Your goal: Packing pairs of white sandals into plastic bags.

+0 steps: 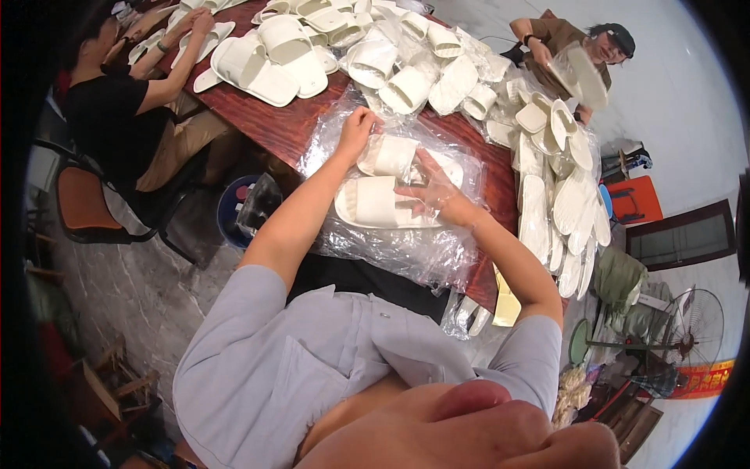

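A pair of cream-white slide slippers lies side by side on a stack of clear plastic bags (414, 246) at the table's near edge. The farther slipper (388, 155) and the nearer slipper (371, 201) both have wide straps. My right hand (439, 192) rests over the pair with its fingers spread, reaching across both slippers; thin plastic seems to cover it. Just beyond the farther slipper, my left hand (359, 133) has its fingers pinched together on the edge of the clear plastic.
Loose slippers (273, 62) and bagged slippers (453, 82) cover much of the red-brown table (258, 125). A person (117, 102) sits at the left; another person (566, 43) holds slippers at the far right. A blue bucket (228, 211) and a fan (691, 336) stand on the floor.
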`<state>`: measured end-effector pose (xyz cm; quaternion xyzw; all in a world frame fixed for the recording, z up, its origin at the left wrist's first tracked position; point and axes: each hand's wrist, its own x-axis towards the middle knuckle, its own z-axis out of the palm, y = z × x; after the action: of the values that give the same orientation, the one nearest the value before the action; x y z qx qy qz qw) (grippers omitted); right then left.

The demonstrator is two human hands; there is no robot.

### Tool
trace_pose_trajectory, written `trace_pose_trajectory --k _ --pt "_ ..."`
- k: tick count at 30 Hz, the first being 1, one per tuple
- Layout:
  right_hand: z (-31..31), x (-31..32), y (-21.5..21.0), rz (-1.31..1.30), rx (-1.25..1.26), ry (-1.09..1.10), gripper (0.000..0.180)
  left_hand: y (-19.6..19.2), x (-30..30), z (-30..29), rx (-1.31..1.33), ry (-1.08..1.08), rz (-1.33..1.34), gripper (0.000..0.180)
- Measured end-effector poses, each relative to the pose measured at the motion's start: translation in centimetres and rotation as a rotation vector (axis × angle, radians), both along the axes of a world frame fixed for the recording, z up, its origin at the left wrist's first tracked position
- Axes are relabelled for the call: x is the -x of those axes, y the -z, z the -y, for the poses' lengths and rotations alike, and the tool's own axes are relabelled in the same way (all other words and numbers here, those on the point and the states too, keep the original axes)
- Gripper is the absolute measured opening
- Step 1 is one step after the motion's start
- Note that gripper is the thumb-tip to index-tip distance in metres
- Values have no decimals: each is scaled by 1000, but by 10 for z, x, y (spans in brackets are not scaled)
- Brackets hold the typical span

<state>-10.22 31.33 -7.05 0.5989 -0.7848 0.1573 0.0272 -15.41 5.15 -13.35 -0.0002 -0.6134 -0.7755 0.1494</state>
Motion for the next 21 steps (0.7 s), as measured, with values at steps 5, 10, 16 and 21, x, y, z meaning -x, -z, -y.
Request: trace_pose_trajectory --k 5,10,16,21 --pt "-4 -7 11 420 230 154 52 -4 0 -6 30 -25 51 15" --pt "5 -11 -8 764 188 297 44 4 5 -4 43 -17 46 16" --pt "39 1 4 12 -70 -8 32 1 -1 -5 197 -45 -3 16" --pt "33 10 39 123 -401 83 23 1 -7 -2 138 -80 37 12"
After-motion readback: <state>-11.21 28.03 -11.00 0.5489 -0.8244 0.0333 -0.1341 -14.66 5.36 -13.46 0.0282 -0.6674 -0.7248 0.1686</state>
